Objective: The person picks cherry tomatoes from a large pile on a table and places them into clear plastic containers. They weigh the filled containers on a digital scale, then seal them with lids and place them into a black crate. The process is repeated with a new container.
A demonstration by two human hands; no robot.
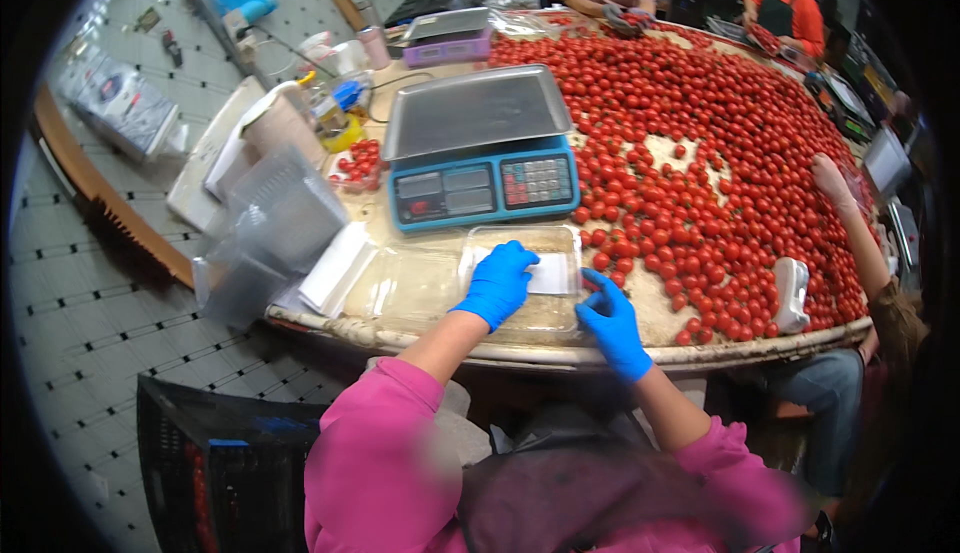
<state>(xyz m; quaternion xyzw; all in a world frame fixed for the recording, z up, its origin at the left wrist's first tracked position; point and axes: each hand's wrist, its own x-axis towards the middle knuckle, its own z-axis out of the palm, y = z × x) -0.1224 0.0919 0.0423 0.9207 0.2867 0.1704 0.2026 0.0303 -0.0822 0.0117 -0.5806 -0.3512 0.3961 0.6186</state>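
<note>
My left hand (501, 279), in a blue glove, lies over the right half of an open clear plastic clamshell box (480, 238). Its fingers touch or hover over a white pad (551, 274) inside; what is under the palm is hidden. The box's other half (409, 279) is spread flat to the left. My right hand (611, 317), also gloved in blue, is at the box's right edge with thumb and index finger apart. A bit of red shows by its index fingertip, beside the loose cherry tomatoes (660, 238).
A blue digital scale (484, 185) with a steel pan stands just beyond the box. Stacked clear containers (277, 215) and white pads (337, 268) are at left. A white object (791, 294) lies among tomatoes at right. A co-worker's hand (832, 178) reaches in; others work across the table.
</note>
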